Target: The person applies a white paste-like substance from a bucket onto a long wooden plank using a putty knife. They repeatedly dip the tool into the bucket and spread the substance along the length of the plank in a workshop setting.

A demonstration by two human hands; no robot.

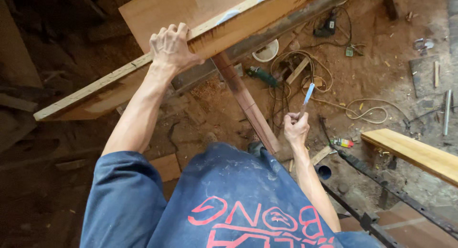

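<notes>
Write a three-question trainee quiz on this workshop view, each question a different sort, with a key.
1. True or false: the left hand grips the edge of the wooden board.
2. Multiple choice: what does the right hand hold? A) a hammer B) a pencil C) a screwdriver
3. Fill in: the green power tool lies on the ____, beside the coiled cable.

Key
1. True: the fingers curl over the board's edge.
2. B: a thin pencil, its light end pointing up and away.
3. Floor, which is covered in sawdust and wood scraps.
</notes>
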